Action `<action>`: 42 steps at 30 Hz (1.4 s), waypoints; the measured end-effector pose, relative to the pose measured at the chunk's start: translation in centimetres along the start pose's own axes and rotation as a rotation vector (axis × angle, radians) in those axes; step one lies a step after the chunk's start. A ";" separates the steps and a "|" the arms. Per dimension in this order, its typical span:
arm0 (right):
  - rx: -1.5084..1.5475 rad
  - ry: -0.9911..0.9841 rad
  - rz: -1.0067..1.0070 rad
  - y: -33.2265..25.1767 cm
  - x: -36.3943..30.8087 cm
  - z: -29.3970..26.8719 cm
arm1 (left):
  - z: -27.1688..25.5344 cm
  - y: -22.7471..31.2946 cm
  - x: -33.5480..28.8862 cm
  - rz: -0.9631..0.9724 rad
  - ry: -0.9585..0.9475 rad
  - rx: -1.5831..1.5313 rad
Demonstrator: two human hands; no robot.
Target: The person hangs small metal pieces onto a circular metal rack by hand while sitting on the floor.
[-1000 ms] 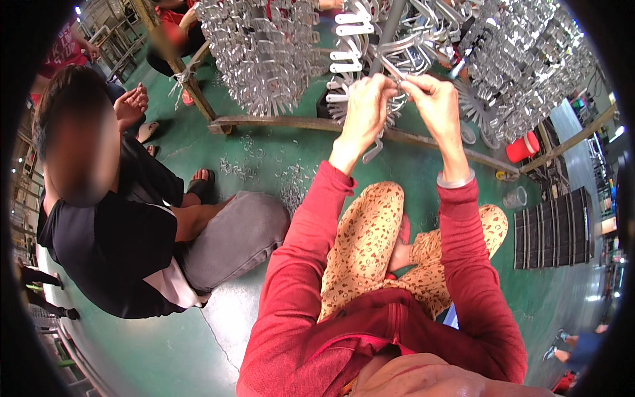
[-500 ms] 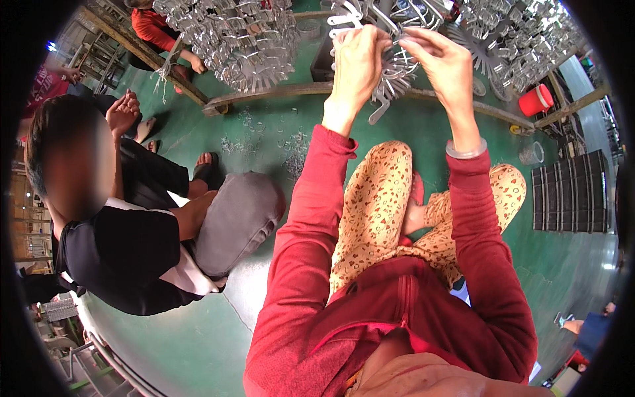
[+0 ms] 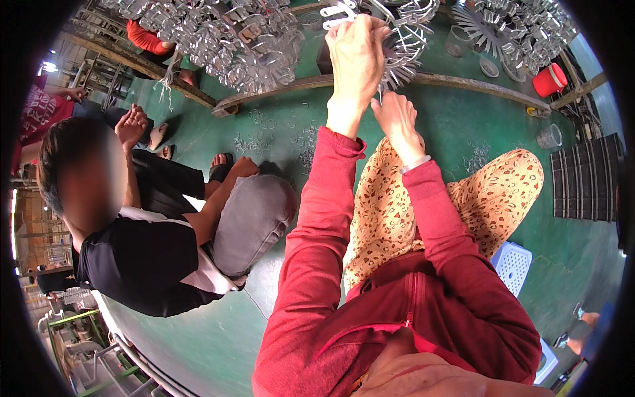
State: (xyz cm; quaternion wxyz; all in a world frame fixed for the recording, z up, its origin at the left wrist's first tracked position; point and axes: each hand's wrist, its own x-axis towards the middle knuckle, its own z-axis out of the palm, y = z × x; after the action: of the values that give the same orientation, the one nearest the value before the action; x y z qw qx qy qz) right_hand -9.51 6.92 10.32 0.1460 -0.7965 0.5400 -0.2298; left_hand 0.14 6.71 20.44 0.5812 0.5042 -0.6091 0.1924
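My left hand [image 3: 357, 63] is raised to the hanging cluster of shiny metal parts [image 3: 407, 49] in front of me. Its fingers are curled round a few flat silver metal parts [image 3: 338, 14], whose rounded ends stick out beyond the knuckles. Lower and nearer to me, my right hand [image 3: 397, 122] is closed at the bottom of the cluster. A flat silver strip [image 3: 380, 94] shows at its fingertips, and the hand hides the rest of that strip.
Dense racks of metal parts [image 3: 225, 40] hang left and right. A wooden rail [image 3: 456, 82] crosses ahead. A co-worker [image 3: 145, 264] sits at my left. At right are a red bucket [image 3: 549, 81], a black crate [image 3: 585, 178] and a light blue stool [image 3: 512, 264]. Metal scraps [image 3: 254, 142] litter the floor.
My right hand has come down and left from the cluster's upper part to its lower end. The left hand stays up at the flat parts. The co-worker's hand now shows at the grey knee.
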 end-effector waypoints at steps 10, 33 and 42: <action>0.118 0.013 -0.196 1.4 1.3 1.8 | -0.9 -0.6 0.8 -0.046 -0.001 -0.003; 0.380 0.332 -0.404 6.2 5.1 4.8 | -6.9 -2.7 -28.5 -1.158 -0.198 -0.065; 0.411 0.409 -0.525 8.7 3.8 3.9 | -5.0 -12.1 -36.2 -0.916 -0.499 0.437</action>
State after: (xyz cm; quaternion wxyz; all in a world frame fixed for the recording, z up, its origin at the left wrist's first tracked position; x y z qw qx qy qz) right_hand -13.19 0.09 3.62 0.1283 -0.7994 0.2785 -0.5167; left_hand 6.17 19.93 -15.22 0.3259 0.8559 -0.3930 -0.0827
